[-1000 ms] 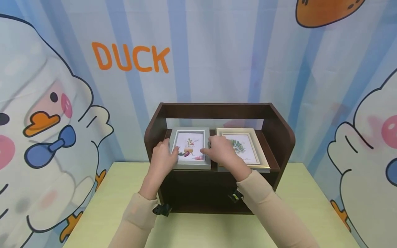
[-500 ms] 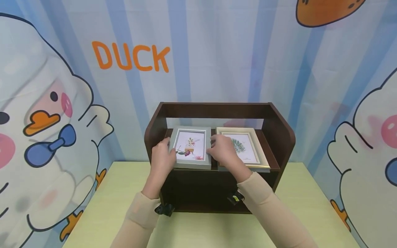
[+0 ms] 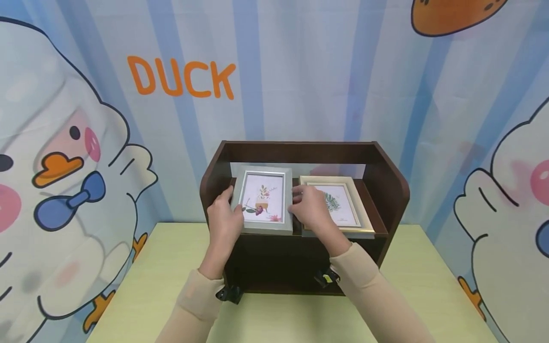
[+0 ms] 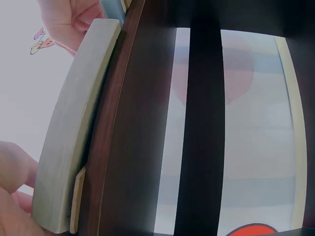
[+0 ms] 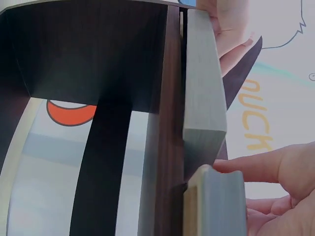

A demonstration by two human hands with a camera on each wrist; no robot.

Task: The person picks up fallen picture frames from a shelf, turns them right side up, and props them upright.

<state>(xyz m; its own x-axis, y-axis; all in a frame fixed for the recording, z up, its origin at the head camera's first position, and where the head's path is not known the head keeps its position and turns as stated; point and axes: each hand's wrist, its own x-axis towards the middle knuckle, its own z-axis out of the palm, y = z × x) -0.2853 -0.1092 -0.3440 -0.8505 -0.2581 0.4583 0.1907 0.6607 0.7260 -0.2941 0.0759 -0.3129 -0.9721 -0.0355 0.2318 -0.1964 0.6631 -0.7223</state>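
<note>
A silver-grey picture frame (image 3: 265,227) with a potted-plant print lies on the left of the dark brown shelf unit's upper board (image 3: 297,231). Its far edge is raised, and the near edge stays at the board's front. My left hand (image 3: 225,214) grips the left side, thumb on the near-left border. My right hand (image 3: 312,206) holds the right side, its thumb at the border and fingers behind. From the left wrist, the frame's near edge (image 4: 74,128) shows close over the board. In the right wrist view, my right thumb touches the frame's corner (image 5: 204,73).
A cream and gold picture frame (image 3: 364,214) with a leaf print lies on the right of the same board, partly under my right hand. Side panels (image 3: 390,190) and a back rail (image 3: 300,153) enclose the board. The unit stands on a pale yellow-green table (image 3: 180,243) before a duck-print curtain.
Both hands have shifted the grey frame slightly right. Its far edge has risen, tilting the frame towards me. The cream and gold frame has stayed in place.
</note>
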